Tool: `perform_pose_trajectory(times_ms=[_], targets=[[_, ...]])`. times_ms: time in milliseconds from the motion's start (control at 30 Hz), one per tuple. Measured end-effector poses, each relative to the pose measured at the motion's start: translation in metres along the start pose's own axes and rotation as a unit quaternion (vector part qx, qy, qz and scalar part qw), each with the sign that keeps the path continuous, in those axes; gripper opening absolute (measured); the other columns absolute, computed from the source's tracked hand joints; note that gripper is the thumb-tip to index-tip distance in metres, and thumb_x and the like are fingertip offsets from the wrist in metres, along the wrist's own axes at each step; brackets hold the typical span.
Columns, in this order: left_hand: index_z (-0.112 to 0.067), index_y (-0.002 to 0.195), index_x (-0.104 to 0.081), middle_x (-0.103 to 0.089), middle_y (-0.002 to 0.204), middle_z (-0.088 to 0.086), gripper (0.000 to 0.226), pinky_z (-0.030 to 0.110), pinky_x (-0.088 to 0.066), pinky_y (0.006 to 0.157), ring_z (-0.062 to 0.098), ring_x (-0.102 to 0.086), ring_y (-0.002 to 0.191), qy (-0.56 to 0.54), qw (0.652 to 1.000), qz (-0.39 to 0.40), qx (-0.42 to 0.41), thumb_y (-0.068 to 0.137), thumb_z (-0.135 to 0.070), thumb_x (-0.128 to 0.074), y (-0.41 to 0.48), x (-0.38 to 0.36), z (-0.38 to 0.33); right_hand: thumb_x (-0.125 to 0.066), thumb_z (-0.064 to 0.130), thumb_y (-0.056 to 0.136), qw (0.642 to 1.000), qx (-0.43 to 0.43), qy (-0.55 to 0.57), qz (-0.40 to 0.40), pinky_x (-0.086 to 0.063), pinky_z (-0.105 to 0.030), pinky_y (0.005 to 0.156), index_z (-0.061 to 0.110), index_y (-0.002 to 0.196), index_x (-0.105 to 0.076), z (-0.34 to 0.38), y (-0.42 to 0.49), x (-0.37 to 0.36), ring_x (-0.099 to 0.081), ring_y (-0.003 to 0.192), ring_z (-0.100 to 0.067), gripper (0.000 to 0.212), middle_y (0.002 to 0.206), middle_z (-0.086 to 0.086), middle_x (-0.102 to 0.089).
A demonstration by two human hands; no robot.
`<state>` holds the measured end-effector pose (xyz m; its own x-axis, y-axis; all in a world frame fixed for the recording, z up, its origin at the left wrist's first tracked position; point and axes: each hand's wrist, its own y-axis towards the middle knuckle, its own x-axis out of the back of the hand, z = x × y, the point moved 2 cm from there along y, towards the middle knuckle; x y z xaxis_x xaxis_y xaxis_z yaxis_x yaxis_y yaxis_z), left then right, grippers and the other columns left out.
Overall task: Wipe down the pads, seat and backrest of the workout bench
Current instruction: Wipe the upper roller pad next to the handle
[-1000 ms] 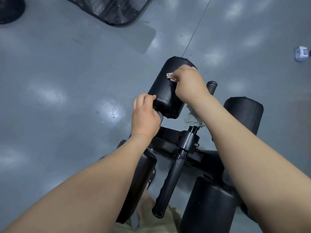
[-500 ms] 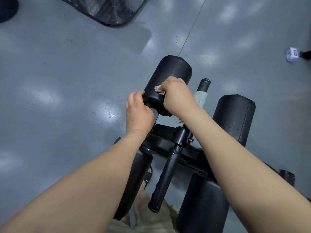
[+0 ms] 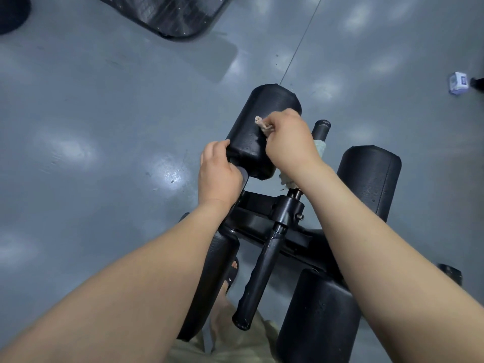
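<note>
I look down on the foot end of a black workout bench. The far left roller pad (image 3: 258, 121) lies in the middle of the view. My left hand (image 3: 218, 174) grips its near end cap. My right hand (image 3: 286, 141) holds a pale cloth (image 3: 263, 125) bunched against the pad's top; more of the cloth hangs below my wrist. The far right roller pad (image 3: 370, 176), the near right pad (image 3: 318, 320) and the near left pad (image 3: 209, 279) stand around the black frame (image 3: 264, 205).
A black handle bar (image 3: 259, 279) runs from the frame toward me. The grey glossy floor (image 3: 104, 153) surrounds the bench. A black mat (image 3: 170, 14) lies at the top, a small white and blue object (image 3: 458, 82) at the far right. My sandalled foot (image 3: 230, 276) stands under the bench.
My right hand with the cloth slid toward me along the far left pad, then back away again. My left hand has kept its hold on the pad's end.
</note>
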<state>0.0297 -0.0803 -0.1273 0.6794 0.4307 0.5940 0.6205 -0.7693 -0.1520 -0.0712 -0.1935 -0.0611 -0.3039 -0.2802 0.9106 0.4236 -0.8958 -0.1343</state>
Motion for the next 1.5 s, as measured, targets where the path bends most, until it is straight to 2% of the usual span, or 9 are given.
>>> perform_pose_trajectory(times_ms=[200,367,567,833,1067,1167,1267,1367,1500], targets=[[-0.010,0.133,-0.056,-0.051,0.132,0.005,0.057,0.014,-0.029,0.095,0.023,-0.044,0.126,0.010,1.000,-0.006,-0.015,0.080,0.006,-0.041,0.002,-0.001,0.003,-0.048,0.000,0.084,0.996,0.070,-0.004,0.056,-0.048,-0.032,0.083,0.015,0.100,-0.074,0.010,-0.011,-0.008,-0.055,0.102,-0.029,0.035,0.107,-0.007,-0.059],[-0.011,0.128,-0.060,-0.053,0.127,0.002,0.054,0.023,-0.038,0.097,0.020,-0.044,0.121,0.026,0.997,-0.005,-0.071,0.080,0.005,-0.040,-0.003,0.001,-0.002,-0.048,0.005,0.092,1.000,0.004,-0.008,-0.022,-0.035,-0.027,0.078,0.014,0.106,-0.071,-0.010,0.028,0.012,-0.055,0.102,-0.034,0.028,0.113,-0.013,-0.057],[-0.013,0.123,-0.063,-0.056,0.122,0.000,0.058,0.039,-0.046,0.097,0.022,-0.046,0.114,0.059,0.991,-0.006,-0.116,0.077,-0.011,-0.027,-0.004,0.001,-0.004,-0.043,0.001,0.086,0.996,-0.032,-0.035,-0.073,-0.032,-0.024,0.077,0.010,0.107,-0.069,-0.027,0.072,0.029,-0.054,0.106,-0.040,0.034,0.116,-0.020,-0.057],[-0.014,0.118,-0.066,-0.058,0.116,0.000,0.059,0.045,-0.049,0.092,0.025,-0.048,0.108,0.070,0.988,-0.005,-0.139,0.076,-0.012,-0.024,-0.003,0.000,-0.004,-0.042,-0.005,0.086,0.997,0.026,-0.079,0.011,-0.040,-0.031,0.094,0.015,0.121,-0.069,-0.022,0.087,0.012,-0.047,0.115,-0.040,0.048,0.122,-0.011,-0.057],[-0.014,0.118,-0.065,-0.057,0.116,-0.001,0.053,0.045,-0.048,0.095,0.024,-0.047,0.110,0.068,0.988,-0.004,-0.136,0.078,-0.005,-0.032,-0.003,-0.001,-0.003,-0.044,-0.002,0.080,0.985,0.135,-0.060,0.088,-0.046,-0.036,0.098,0.022,0.105,-0.078,-0.010,0.059,0.008,-0.054,0.108,-0.028,0.048,0.110,0.001,-0.065],[-0.014,0.118,-0.065,-0.057,0.116,-0.001,0.054,0.045,-0.049,0.092,0.024,-0.048,0.110,0.067,0.988,-0.003,-0.139,0.079,-0.009,-0.028,-0.002,0.000,-0.004,-0.044,0.002,0.082,0.994,0.098,-0.018,0.049,-0.049,-0.036,0.097,0.017,0.100,-0.079,-0.018,0.073,0.017,-0.061,0.104,-0.030,0.041,0.107,-0.008,-0.066],[-0.013,0.118,-0.066,-0.057,0.116,-0.002,0.055,0.045,-0.050,0.091,0.023,-0.047,0.110,0.068,0.987,-0.004,-0.143,0.080,-0.013,-0.025,-0.003,0.000,-0.004,-0.040,-0.002,0.081,0.998,0.045,-0.040,-0.010,-0.041,-0.030,0.096,0.016,0.112,-0.075,-0.029,0.085,0.016,-0.053,0.110,-0.041,0.049,0.114,-0.012,-0.061],[-0.013,0.117,-0.066,-0.057,0.116,-0.002,0.055,0.046,-0.050,0.089,0.023,-0.046,0.110,0.068,0.988,-0.007,-0.139,0.081,-0.014,-0.024,-0.003,0.000,-0.003,-0.042,-0.004,0.079,0.994,0.090,-0.052,0.026,-0.036,-0.028,0.096,0.018,0.114,-0.076,-0.023,0.074,0.006,-0.054,0.109,-0.038,0.053,0.116,-0.006,-0.062],[-0.013,0.117,-0.067,-0.057,0.116,-0.001,0.055,0.046,-0.050,0.089,0.022,-0.046,0.110,0.066,0.989,-0.007,-0.135,0.082,-0.016,-0.024,-0.002,-0.001,-0.003,-0.040,0.005,0.075,0.984,0.153,-0.005,0.088,-0.048,-0.033,0.096,0.023,0.102,-0.079,-0.011,0.049,0.010,-0.058,0.107,-0.026,0.051,0.105,0.004,-0.064]])
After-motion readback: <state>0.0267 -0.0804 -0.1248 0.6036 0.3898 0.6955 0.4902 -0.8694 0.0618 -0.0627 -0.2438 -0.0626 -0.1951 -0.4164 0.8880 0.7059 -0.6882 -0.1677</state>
